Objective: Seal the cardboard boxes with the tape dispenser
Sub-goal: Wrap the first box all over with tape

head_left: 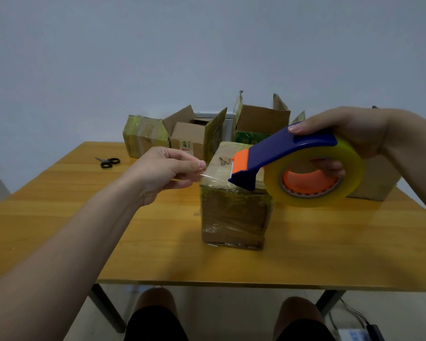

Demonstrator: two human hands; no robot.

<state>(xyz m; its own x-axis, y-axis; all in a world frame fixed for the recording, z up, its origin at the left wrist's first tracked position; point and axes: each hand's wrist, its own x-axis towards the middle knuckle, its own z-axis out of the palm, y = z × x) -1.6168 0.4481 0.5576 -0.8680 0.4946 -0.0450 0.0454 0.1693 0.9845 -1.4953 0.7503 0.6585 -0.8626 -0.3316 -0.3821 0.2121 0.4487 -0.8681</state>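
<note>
A closed cardboard box (234, 217), wrapped in old clear tape, stands in the middle of the wooden table (108, 242). My right hand (349, 134) grips a blue and orange tape dispenser (280, 153) with a yellowish tape roll (349, 178), held just above the box's top right. My left hand (167, 173) pinches the free end of the clear tape (212, 177) at the box's top left edge, a short strip stretched from the dispenser's blade.
At the table's back stand a taped box (143, 136), two open boxes (194, 136) (258, 121) and a larger box (376, 180) behind my right hand. Black scissors (108, 162) lie at the back left. My knees show below the table's front edge.
</note>
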